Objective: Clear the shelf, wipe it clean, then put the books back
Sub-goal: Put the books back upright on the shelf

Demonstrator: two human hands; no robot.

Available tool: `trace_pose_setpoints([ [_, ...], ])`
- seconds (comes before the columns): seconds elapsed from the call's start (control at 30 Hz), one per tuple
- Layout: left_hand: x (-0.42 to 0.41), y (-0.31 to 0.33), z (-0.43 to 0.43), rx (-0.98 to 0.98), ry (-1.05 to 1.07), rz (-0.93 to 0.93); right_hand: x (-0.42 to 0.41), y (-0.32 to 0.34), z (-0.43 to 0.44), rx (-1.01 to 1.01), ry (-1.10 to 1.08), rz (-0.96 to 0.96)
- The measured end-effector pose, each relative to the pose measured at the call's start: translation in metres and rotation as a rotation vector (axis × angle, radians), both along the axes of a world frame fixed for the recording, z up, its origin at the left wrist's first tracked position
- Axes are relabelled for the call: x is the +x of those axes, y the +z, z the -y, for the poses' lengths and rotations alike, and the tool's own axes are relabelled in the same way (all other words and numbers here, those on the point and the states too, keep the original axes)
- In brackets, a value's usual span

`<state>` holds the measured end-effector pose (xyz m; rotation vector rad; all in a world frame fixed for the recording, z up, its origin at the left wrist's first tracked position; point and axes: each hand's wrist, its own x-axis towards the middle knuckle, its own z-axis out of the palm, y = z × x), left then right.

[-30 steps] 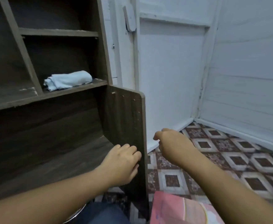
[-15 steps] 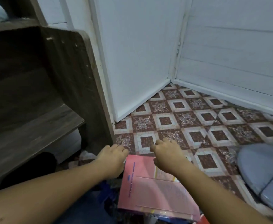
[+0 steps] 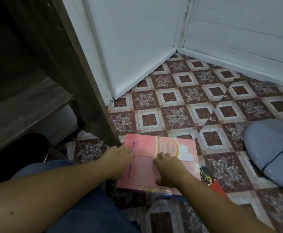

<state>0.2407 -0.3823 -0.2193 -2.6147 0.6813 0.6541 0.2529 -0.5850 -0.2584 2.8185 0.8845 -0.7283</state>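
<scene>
**1. Pink glossy book** (image 3: pixel 144 170): we recorded it lying flat on the maroon-and-white patterned tile floor (image 3: pixel 176 115). It was the topmost of a small pile, just beside the foot of the dark brown wooden shelf unit (image 3: pixel 87 81).

**2. Left hand** (image 3: pixel 120 158): its fingers lay over the book's left edge and the thumb was hidden. We could not tell whether its grip was clamped on the cover or apart.

**3. Right hand** (image 3: pixel 169 169): it was set on the middle of the cover, fingers bent with tips down, thumb spread toward the near edge. We could not judge its grip either.

**4. Dark-and-red covered book** (image 3: pixel 209 179): it jutted out from under the pink one at the right.

**5. Grey-blue padded cushion** (image 3: pixel 271 145): it lay on the floor, well apart to the right.

**6. Black round stool seat** (image 3: pixel 20 157): we noted it by the unit's lowest board, at the left.
</scene>
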Motion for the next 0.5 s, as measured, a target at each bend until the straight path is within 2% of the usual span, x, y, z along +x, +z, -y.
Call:
trace_pose_setpoints([
  [0.33,-0.005,-0.015,0.020,-0.044,0.058,-0.131,-0.028,-0.047,0.010,-0.051,-0.005,0.120],
  [0.5,-0.011,-0.025,0.027,-0.100,0.119,-0.192,-0.037,-0.058,0.013,-0.046,0.012,0.080],
])
